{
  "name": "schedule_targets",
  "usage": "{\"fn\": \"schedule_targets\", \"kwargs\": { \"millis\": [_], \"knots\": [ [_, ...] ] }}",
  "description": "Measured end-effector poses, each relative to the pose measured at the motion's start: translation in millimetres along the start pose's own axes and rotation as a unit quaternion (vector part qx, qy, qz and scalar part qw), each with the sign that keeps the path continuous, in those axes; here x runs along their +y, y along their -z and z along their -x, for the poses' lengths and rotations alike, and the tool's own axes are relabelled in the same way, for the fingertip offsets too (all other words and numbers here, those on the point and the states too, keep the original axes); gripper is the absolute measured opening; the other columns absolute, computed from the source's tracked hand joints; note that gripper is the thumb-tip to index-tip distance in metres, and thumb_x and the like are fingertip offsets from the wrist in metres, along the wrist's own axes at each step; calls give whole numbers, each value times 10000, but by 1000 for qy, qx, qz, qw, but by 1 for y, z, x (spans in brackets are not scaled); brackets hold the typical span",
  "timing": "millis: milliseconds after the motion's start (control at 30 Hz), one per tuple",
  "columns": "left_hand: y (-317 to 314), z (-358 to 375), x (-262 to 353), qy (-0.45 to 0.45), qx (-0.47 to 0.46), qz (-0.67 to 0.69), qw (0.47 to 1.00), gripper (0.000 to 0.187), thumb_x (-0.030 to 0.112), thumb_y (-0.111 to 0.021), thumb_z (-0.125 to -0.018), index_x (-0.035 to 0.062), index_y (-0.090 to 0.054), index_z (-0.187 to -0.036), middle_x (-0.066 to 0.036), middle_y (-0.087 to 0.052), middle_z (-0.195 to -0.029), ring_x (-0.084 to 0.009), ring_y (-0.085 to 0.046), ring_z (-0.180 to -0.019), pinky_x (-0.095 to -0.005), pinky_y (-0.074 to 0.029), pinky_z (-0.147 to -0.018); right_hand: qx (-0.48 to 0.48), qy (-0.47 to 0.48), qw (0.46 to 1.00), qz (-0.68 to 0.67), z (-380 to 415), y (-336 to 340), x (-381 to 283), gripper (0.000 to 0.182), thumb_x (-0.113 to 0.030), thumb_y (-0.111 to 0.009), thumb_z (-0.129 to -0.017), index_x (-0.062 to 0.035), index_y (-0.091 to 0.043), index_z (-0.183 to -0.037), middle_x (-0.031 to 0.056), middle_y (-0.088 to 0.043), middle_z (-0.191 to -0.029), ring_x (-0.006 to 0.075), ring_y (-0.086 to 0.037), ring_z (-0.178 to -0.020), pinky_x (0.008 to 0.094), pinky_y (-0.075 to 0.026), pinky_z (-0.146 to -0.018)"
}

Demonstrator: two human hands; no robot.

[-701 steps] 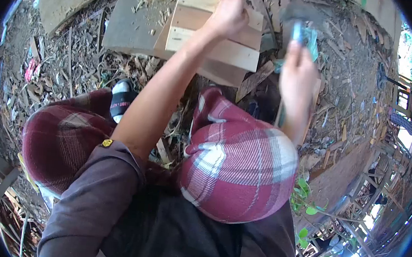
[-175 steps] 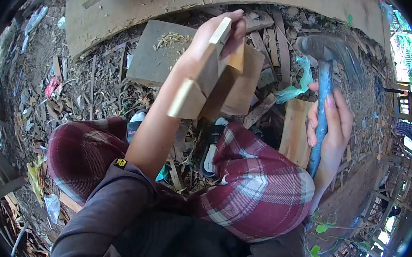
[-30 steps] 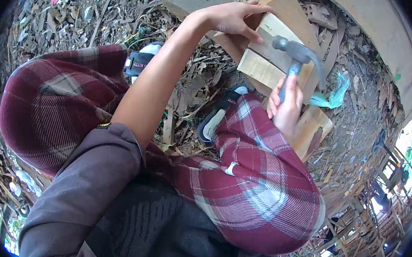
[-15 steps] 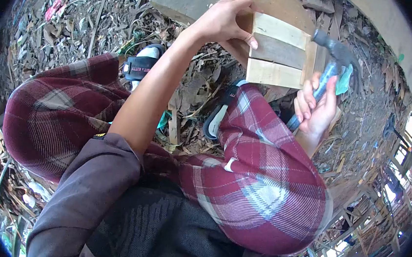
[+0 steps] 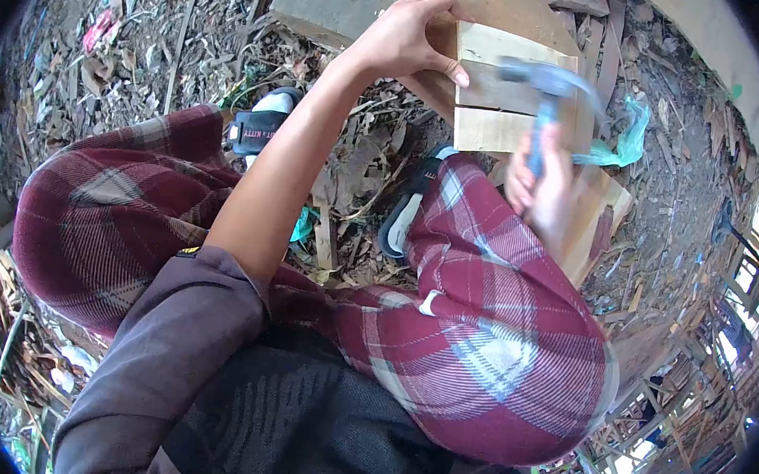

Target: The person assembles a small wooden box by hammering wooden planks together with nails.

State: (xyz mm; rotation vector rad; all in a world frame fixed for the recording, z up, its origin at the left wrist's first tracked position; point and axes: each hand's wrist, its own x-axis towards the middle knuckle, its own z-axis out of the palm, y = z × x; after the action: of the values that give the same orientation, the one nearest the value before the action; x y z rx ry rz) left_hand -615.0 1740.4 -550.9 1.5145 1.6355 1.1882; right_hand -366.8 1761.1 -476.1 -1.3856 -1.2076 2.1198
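My right hand (image 5: 542,181) is wrapped round the blue handle of a claw hammer (image 5: 548,80), blurred by motion. The hammer head overlaps the right part of a wooden box-like piece (image 5: 497,132), faced with several pale slats. My left hand (image 5: 405,42) grips this piece at its left side, thumb on the edge by the slats and fingers reaching over the far side. A brown board (image 5: 512,9) slopes up behind the slats. No nail shows under the hammer.
A grey slab (image 5: 328,2) with wood crumbs lies beyond my left hand. Right of the box are a green plastic bag (image 5: 630,137) and a loose plank (image 5: 600,216). My sandalled feet stand on ground littered with leaves and scraps. A pink scrap (image 5: 101,29) lies far left.
My right hand has swung the hammer left, from beside the box to over its slats. The green bag and the plank show more fully. My left hand keeps its hold.
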Motion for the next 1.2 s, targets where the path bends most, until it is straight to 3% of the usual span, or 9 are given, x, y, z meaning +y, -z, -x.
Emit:
{"fn": "schedule_targets", "kwargs": {
  "millis": [200, 300, 500, 600, 633, 733, 900, 1033, 1200],
  "knots": [
    [3, -5, 9, 2, -6, -59, 998, 661, 397, -775, -680, 17, -525, -1159, -308, -416, -1328, -408, -370, -1285, -473, -297, -1062, -9, 60, 998, -33, 11, 0, 1, 426, -428, -352, -999, -49, -448, -828, -17, -367, -506, 59, -309, -329, 212, -245, -292],
    [10, -5, 17, 38, -84, -15, 996, 848, 451, -856, -540, 56, -516, -1209, -335, -228, -1442, -401, -188, -1388, -473, -201, -1125, 8, 60, 997, -49, 15, 7, -3, 446, -450, -344, -995, -52, -446, -822, -19, -365, -495, 60, -314, -319, 215, -249, -279],
    [1, -15, 32, -117, 43, -380, 917, 593, 503, -762, -674, 85, -646, -1079, -178, -587, -1211, -297, -501, -1199, -407, -385, -1003, -24, 0, 998, -51, 1, 28, 20, 463, -473, -351, -986, -63, -460, -801, -24, -357, -469, 70, -300, -296, 229, -255, -273],
    [-14, -67, 46, -137, -38, -299, 944, 561, 494, -772, -649, 38, -681, -962, -161, -652, -1029, -338, -602, -1013, -433, -461, -901, -6, 0, 999, -42, 2, 32, 25, 501, -506, -368, -969, -57, -467, -772, -25, -346, -447, 71, -302, -289, 231, -255, -270],
    [-26, -80, 50, -14, -95, -184, 978, 546, 522, -697, -723, 17, -695, -929, -186, -670, -972, -349, -617, -978, -432, -476, -875, 2, -1, 999, -49, 1, 34, 29, 513, -514, -375, -964, -53, -471, -761, -22, -350, -443, 75, -305, -289, 233, -254, -272],
    [-45, -110, 50, -21, -271, -331, 904, 670, 586, -737, -652, 0, -674, -970, -203, -668, -943, -331, -649, -854, -405, -496, -783, -2, 28, 997, -73, -6, 43, 46, 531, -527, -391, -953, -49, -474, -738, -15, -361, -438, 83, -309, -290, 237, -250, -278],
    [-45, -107, 74, 1, -335, -390, 857, 713, 676, -698, -645, 13, -688, -908, -166, -674, -836, -304, -646, -825, -399, -483, -737, 8, 46, 998, -30, -5, 52, 53, 530, -519, -391, -956, -49, -461, -721, -19, -353, -432, 81, -319, -293, 234, -253, -283],
    [-37, -98, 65, 65, -335, -246, 907, 601, 540, -711, -742, 5, -661, -1012, -114, -671, -827, -157, -629, -776, -318, -488, -704, -64, 35, 994, -80, 7, 65, 40, 509, -502, -377, -969, -60, -444, -726, -38, -339, -434, 58, -317, -298, 212, -273, -283],
    [-33, -59, 68, 106, -174, 68, 977, 377, 293, -673, -846, -14, -613, -1057, -98, -663, -853, -129, -624, -782, -279, -496, -650, -18, 62, 995, 82, 23, 62, 1, 448, -449, -418, -972, -46, -478, -786, -30, -383, -486, 57, -345, -326, 227, -291, -295]
  ]
}}
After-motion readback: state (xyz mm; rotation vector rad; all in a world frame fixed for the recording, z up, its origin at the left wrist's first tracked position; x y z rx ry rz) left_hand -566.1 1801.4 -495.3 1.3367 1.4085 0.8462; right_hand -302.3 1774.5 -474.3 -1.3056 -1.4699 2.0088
